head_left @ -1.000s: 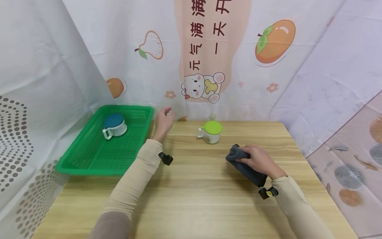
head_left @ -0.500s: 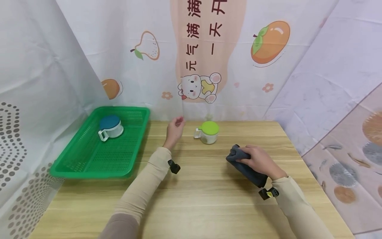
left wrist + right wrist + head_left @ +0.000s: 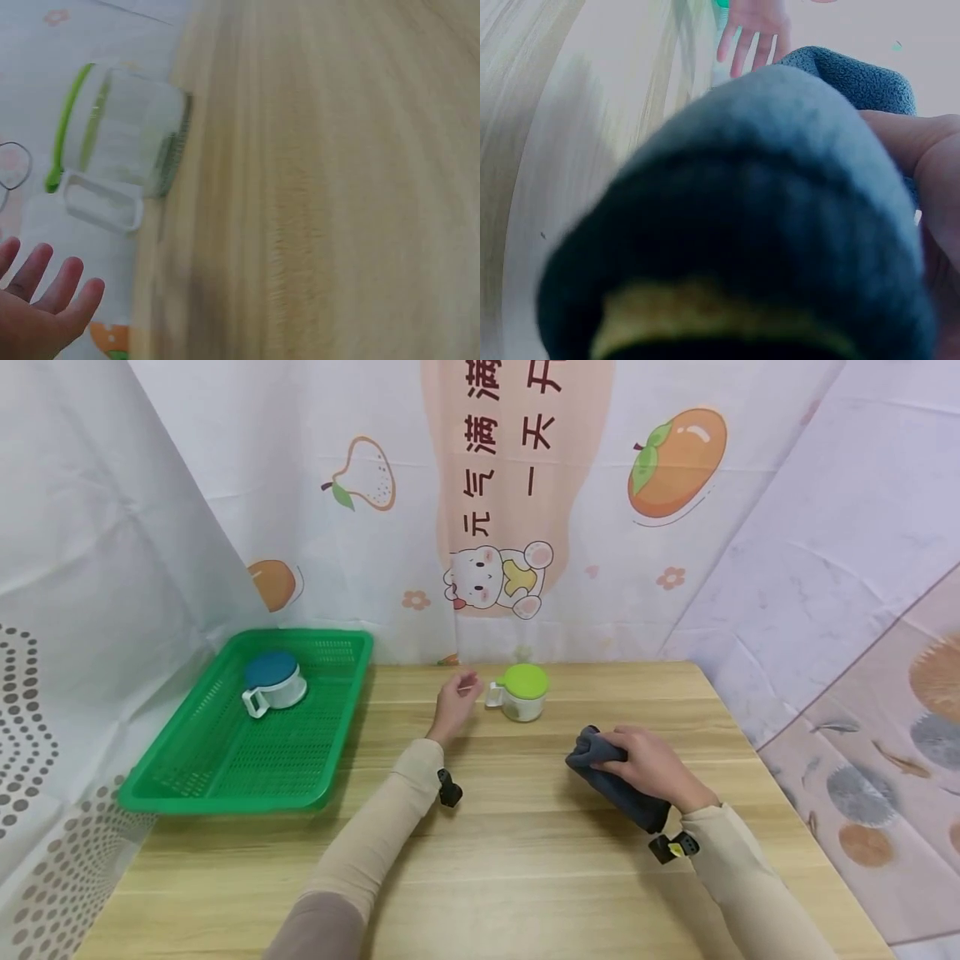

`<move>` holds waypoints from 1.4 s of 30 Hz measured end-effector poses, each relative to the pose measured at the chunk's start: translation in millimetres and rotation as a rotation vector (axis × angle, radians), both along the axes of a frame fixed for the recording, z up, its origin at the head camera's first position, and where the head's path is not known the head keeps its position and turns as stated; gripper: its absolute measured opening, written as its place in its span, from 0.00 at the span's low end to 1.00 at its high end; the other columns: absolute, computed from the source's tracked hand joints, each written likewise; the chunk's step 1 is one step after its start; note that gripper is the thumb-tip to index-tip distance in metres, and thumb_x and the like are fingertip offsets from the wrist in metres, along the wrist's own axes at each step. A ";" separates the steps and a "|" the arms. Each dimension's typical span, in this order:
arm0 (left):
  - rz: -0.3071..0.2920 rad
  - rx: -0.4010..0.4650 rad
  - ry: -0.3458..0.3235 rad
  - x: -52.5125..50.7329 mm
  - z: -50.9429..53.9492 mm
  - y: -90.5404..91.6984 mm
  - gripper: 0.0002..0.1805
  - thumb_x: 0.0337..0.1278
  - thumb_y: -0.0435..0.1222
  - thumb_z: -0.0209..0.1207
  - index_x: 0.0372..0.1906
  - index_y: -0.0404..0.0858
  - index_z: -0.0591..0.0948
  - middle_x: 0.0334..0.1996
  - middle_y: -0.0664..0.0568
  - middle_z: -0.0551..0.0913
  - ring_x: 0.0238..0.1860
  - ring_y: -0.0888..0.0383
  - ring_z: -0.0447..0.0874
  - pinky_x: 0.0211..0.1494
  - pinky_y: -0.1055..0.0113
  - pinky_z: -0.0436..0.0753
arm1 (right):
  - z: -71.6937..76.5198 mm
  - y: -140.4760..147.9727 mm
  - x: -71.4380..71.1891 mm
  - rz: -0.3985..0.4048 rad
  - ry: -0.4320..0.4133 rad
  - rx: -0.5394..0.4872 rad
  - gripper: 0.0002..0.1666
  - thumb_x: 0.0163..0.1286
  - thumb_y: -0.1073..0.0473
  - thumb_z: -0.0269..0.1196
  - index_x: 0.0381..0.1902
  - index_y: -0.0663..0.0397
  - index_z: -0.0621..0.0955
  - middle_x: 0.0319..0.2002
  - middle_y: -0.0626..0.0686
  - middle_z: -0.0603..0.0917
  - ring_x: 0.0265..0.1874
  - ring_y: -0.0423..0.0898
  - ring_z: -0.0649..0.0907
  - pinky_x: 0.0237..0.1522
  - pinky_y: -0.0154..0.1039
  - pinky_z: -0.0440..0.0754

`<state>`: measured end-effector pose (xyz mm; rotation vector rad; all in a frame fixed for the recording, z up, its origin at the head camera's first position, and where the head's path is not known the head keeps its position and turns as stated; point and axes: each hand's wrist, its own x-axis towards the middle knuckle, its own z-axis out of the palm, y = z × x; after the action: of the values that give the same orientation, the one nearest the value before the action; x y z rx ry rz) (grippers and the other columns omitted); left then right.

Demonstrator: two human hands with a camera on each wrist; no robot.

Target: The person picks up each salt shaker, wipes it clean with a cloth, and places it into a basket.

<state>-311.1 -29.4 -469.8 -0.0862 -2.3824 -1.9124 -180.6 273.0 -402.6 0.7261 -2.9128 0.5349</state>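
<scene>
A clear jar with a lime-green lid [image 3: 525, 683] and a white handle stands near the table's back edge. Just left of its handle is my left hand [image 3: 454, 703], holding nothing; the left wrist view shows its fingers [image 3: 66, 289] spread and slightly bent, apart from the jar [image 3: 124, 131]. My right hand [image 3: 652, 766] grips a bunched dark grey cloth [image 3: 618, 789] to the right of the jar. In the right wrist view the cloth [image 3: 780, 187] fills the middle, with the thumb side of my right hand [image 3: 937, 165] against it.
A green basket [image 3: 247, 802] stands at the table's left, and a similar jar with a blue lid [image 3: 272, 669] sits inside it. Behind the table [image 3: 480, 877] hangs a printed curtain [image 3: 375, 568], with more patterned cloth along both sides.
My left hand has moved right and a little down in the head view, from beside the basket to beside the green-lidded jar. The right hand has stayed almost still, still gripping the cloth.
</scene>
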 end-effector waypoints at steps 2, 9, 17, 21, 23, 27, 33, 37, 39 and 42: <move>-0.019 0.009 -0.012 -1.8 -4.5 3.3 0.20 0.68 0.35 0.56 0.60 0.30 0.74 0.57 0.37 0.79 0.58 0.42 0.79 0.63 0.54 0.79 | -1.2 0.0 0.5 -0.001 0.006 -0.001 0.20 0.59 0.56 0.71 0.48 0.56 0.85 0.33 0.49 0.83 0.30 0.42 0.79 0.35 0.41 0.78; -0.081 0.023 -0.061 -7.8 -19.0 9.4 0.25 0.69 0.40 0.56 0.65 0.31 0.71 0.62 0.37 0.75 0.63 0.42 0.75 0.67 0.54 0.75 | -7.3 -1.2 1.5 0.011 0.030 0.008 0.21 0.58 0.54 0.72 0.49 0.54 0.86 0.33 0.49 0.84 0.31 0.44 0.82 0.35 0.41 0.80; -0.105 0.040 -0.061 -6.8 -24.8 15.7 0.24 0.69 0.38 0.56 0.65 0.31 0.71 0.62 0.39 0.75 0.63 0.44 0.74 0.68 0.55 0.73 | -10.8 -3.8 2.2 0.015 -0.002 -0.004 0.20 0.59 0.54 0.72 0.50 0.53 0.85 0.34 0.48 0.85 0.32 0.42 0.82 0.35 0.40 0.79; -0.105 0.022 -0.061 -7.2 -27.2 19.4 0.24 0.70 0.38 0.55 0.65 0.32 0.72 0.63 0.39 0.75 0.63 0.45 0.73 0.68 0.54 0.73 | -10.8 -4.8 1.9 0.013 -0.021 -0.007 0.20 0.59 0.54 0.71 0.50 0.52 0.85 0.36 0.49 0.86 0.34 0.44 0.83 0.37 0.41 0.81; -0.099 0.016 -0.055 -8.5 -28.1 20.6 0.24 0.70 0.38 0.55 0.65 0.32 0.72 0.64 0.39 0.75 0.64 0.45 0.72 0.69 0.54 0.72 | -10.4 -5.2 1.5 0.014 -0.034 -0.010 0.21 0.60 0.54 0.71 0.51 0.52 0.85 0.37 0.49 0.86 0.35 0.44 0.83 0.37 0.42 0.81; -0.103 0.025 -0.048 -12.9 -30.2 22.7 0.24 0.69 0.36 0.56 0.66 0.31 0.71 0.63 0.39 0.75 0.63 0.45 0.73 0.69 0.54 0.72 | -10.5 -5.4 0.0 0.014 -0.046 -0.006 0.21 0.60 0.54 0.70 0.51 0.51 0.85 0.36 0.48 0.85 0.33 0.42 0.82 0.36 0.40 0.80; -0.098 0.055 -0.042 -16.0 -30.9 26.5 0.23 0.67 0.35 0.57 0.64 0.32 0.73 0.61 0.39 0.77 0.62 0.46 0.74 0.67 0.55 0.74 | -10.8 -6.2 -1.2 0.020 -0.043 -0.008 0.19 0.60 0.54 0.71 0.49 0.51 0.85 0.34 0.47 0.84 0.32 0.40 0.80 0.35 0.38 0.78; -0.074 0.063 -0.038 -17.9 -32.3 28.5 0.22 0.66 0.35 0.59 0.62 0.32 0.76 0.59 0.40 0.79 0.61 0.47 0.75 0.66 0.56 0.75 | -9.8 -5.7 -0.9 0.014 -0.053 -0.012 0.19 0.60 0.54 0.70 0.49 0.51 0.85 0.35 0.47 0.85 0.33 0.42 0.81 0.36 0.40 0.79; -0.057 0.054 -0.038 -19.0 -33.9 29.7 0.21 0.65 0.36 0.59 0.60 0.34 0.77 0.58 0.41 0.80 0.59 0.48 0.76 0.64 0.57 0.77 | -9.6 -5.5 -0.8 0.012 -0.058 -0.013 0.19 0.60 0.54 0.70 0.49 0.52 0.85 0.36 0.48 0.85 0.35 0.43 0.82 0.38 0.41 0.80; -0.040 0.058 -0.046 -19.9 -35.2 31.0 0.20 0.64 0.36 0.60 0.59 0.35 0.79 0.57 0.42 0.81 0.59 0.50 0.77 0.63 0.58 0.78 | -9.6 -5.0 -0.8 0.011 -0.062 -0.015 0.19 0.60 0.54 0.70 0.49 0.52 0.85 0.36 0.48 0.86 0.36 0.44 0.83 0.39 0.42 0.81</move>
<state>-331.0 1.6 -505.0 -0.0872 -2.3691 -2.0216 -181.4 268.1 -412.2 0.7374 -2.9602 0.5904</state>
